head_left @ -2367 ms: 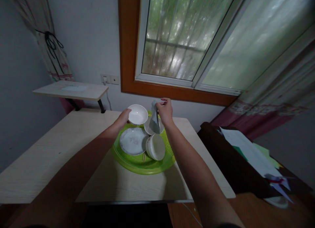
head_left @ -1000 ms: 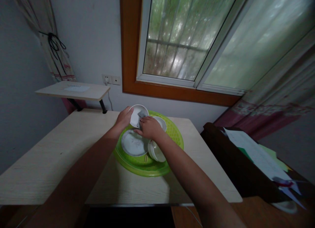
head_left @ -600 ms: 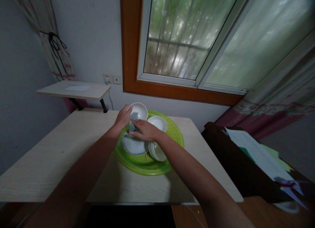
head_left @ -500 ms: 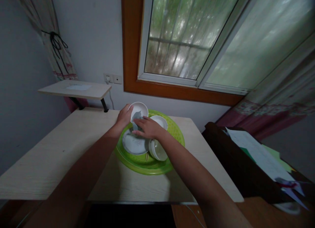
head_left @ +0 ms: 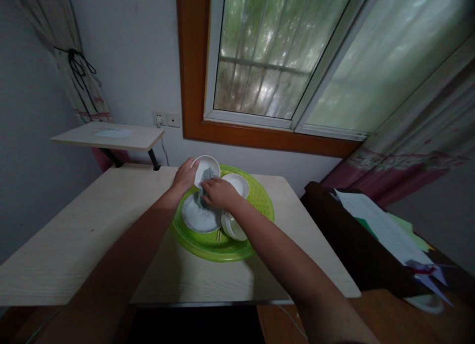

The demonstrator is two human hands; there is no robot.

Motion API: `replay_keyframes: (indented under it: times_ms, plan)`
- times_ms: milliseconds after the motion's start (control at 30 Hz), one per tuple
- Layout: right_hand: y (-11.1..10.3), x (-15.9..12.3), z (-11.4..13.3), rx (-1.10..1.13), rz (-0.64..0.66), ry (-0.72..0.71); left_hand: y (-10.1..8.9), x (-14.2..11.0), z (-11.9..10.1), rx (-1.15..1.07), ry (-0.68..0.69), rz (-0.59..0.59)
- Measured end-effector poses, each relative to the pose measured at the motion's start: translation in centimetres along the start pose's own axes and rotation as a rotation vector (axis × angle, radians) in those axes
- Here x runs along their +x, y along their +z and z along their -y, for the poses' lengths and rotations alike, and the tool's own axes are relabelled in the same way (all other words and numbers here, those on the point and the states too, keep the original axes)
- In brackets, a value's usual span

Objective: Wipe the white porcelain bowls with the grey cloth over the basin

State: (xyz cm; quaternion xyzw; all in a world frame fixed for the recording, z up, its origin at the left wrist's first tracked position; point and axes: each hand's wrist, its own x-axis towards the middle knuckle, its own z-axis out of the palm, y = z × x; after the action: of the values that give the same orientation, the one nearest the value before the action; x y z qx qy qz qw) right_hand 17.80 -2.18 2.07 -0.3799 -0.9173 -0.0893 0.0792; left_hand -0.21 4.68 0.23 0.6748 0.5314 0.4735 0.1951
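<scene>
Bowl is in your left hand, near the surface's far edge; your right hand holds gray cloth against it. Pushing hard could knock it onto the plate.

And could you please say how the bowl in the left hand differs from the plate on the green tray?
The bowl is tilted in the left hand, while the plate rests on the green tray. The bowl looks deeper and narrower than the plate. The bowl looks plain inside, whereas the plate shows a faint pattern. Both are round and whitish.
</scene>
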Motion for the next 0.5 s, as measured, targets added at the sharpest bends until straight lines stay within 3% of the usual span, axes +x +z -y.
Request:
replay_keyframes:
  times_ms: [267,367,500]
  plan:
    - [-0.18,-0.29,0.45,0.411,-0.037,0.001,-0.14,-0.05,-0.13,-0.06,0.03,-0.008]
    - [-0.05,-0.28,0.27,0.411,-0.032,0.012,-0.11,-0.11,-0.26,-0.055,0.011,0.005]
    - [0.3,0.01,-0.23,0.253,-0.019,0.002,-0.09,-0.21,-0.49,-0.041,-0.016,0.024]
